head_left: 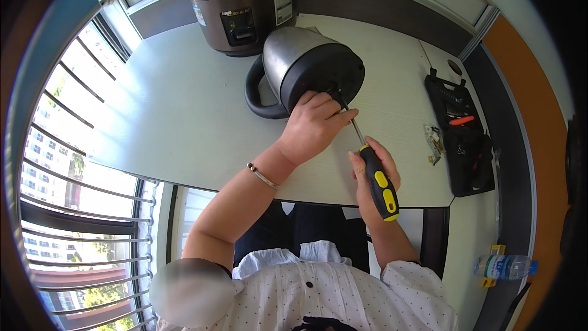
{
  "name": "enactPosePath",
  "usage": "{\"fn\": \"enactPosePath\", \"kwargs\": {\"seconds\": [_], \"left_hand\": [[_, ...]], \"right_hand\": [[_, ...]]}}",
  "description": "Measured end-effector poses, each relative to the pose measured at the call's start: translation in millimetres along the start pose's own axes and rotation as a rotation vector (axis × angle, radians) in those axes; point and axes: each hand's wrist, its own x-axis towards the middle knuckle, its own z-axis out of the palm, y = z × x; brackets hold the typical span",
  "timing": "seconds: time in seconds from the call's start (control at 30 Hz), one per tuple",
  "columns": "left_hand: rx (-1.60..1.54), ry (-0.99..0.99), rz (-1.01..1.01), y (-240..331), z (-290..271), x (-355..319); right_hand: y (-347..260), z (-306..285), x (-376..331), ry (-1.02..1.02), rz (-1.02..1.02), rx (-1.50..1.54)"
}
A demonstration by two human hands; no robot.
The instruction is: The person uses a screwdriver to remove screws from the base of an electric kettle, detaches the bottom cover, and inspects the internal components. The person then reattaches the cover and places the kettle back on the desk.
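A steel electric kettle [286,55] lies on its side on the desk, its black handle to the left and its round black base turned toward me. My left hand [312,124] is closed, its bent fingers against the lower part of that base, with the thumb beside the screwdriver's shaft. A black and yellow screwdriver [378,178] runs up to the middle of the base, where its tip meets the kettle. My right hand [384,162] is wrapped round the screwdriver's handle. The left fingers partly hide the base, so whatever lies under them cannot be made out.
Behind the kettle stands a brown rice cooker [242,21]. An opened black tool case [460,132] holding a red-handled tool lies at the right, with small metal pieces [433,142] beside it. Farther right is a water bottle [505,267]. A window with bars [79,202] is at the left.
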Motion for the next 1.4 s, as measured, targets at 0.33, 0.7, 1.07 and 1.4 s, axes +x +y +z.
{"fn": "enactPosePath", "kwargs": {"seconds": [0.33, 0.7, 1.07, 1.4], "left_hand": [[0.34, 0.394, -0.327, -7.5, -15.9, 7.1], [0.207, 0.392, -0.38, -33.3, -17.7, 1.6], [0.195, 0.392, -0.384, -32.0, -19.3, 0.7], [0.212, 0.387, -0.401, -30.0, -21.4, 0.8]], "right_hand": [[1.0, -9.5, 3.5, 0.048, 0.247, 0.345], [2.4, -19.1, -3.8, 0.05, 0.217, 0.206], [1.5, -4.2, -2.2, -0.055, -0.306, -0.033], [2.6, -0.2, -1.2, -0.043, -0.341, -0.07]]}}
